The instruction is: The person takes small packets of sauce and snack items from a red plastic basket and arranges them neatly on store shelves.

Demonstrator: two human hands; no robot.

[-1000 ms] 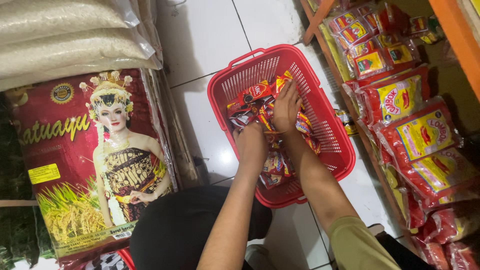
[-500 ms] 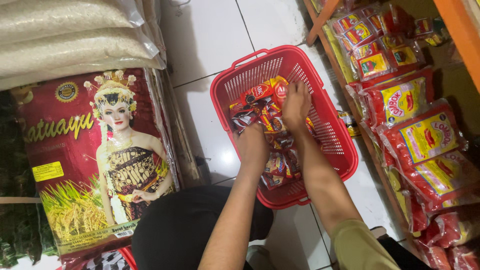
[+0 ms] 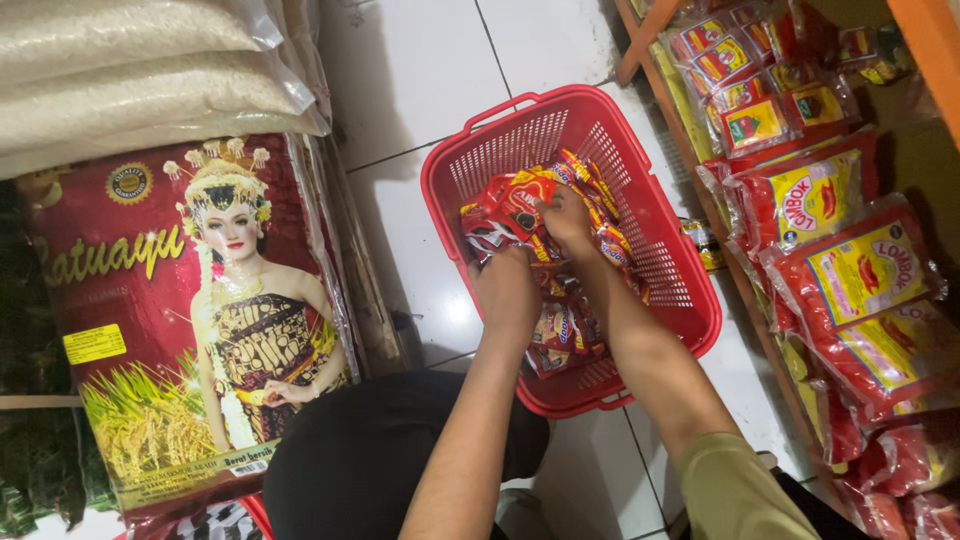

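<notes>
On the white tiled floor (image 3: 420, 80), between stacked rice sacks and a wooden shelf, stands a red perforated plastic basket (image 3: 660, 260) holding a heap of small red and yellow foil sachets (image 3: 560, 325). Judged from their look, the sachets are light, thin, soft and glossy, so likely slippery; a pinch at a sealed edge, or a gathered bunch, seems the surest hold. Left hand (image 3: 507, 292) sits curled down into the heap, fingers closed among the sachets; exactly what it grips cannot be told. Right hand (image 3: 566, 220) lies further in, fingers bent and pinching the upper sachets near the basket's middle. Large red printed rice bag (image 3: 190, 310) stands left; red packets (image 3: 850, 270) fill the shelf at right.
</notes>
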